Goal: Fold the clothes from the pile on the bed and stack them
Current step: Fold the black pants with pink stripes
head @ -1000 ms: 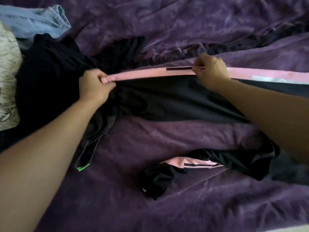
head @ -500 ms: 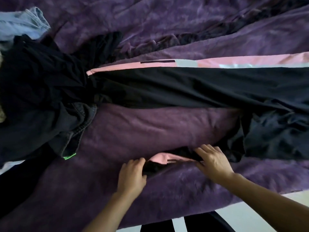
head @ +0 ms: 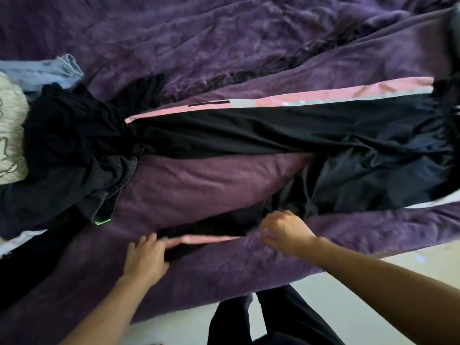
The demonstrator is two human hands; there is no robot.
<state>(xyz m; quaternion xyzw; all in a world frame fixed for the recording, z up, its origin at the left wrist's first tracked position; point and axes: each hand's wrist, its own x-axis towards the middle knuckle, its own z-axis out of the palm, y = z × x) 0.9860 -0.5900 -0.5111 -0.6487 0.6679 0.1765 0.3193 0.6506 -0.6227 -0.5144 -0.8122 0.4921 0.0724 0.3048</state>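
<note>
Black track pants (head: pixel 249 130) with a pink and grey side stripe lie spread across the purple bed. The far leg lies flat and straight. The near leg (head: pixel 211 235) is bunched near the bed's front edge, its pink stripe showing. My left hand (head: pixel 146 255) grips the cuff end of that near leg. My right hand (head: pixel 283 230) pinches the same leg further right, near the crotch. The pile of clothes (head: pixel 64 145), mostly dark garments, sits at the left, touching the far leg's cuff.
The purple blanket (head: pixel 211 178) covers the bed, rumpled at the back. In the pile at the left lie a light blue denim piece (head: pixel 49 70), a white patterned garment (head: pixel 10 135) and dark jeans with a green tag (head: pixel 103 222). The pale floor (head: pixel 348 282) and my dark trouser legs show below.
Both hands left the far leg's pink stripe and came down to the near leg. They have drawn that leg out longer, left and right, since half a second ago.
</note>
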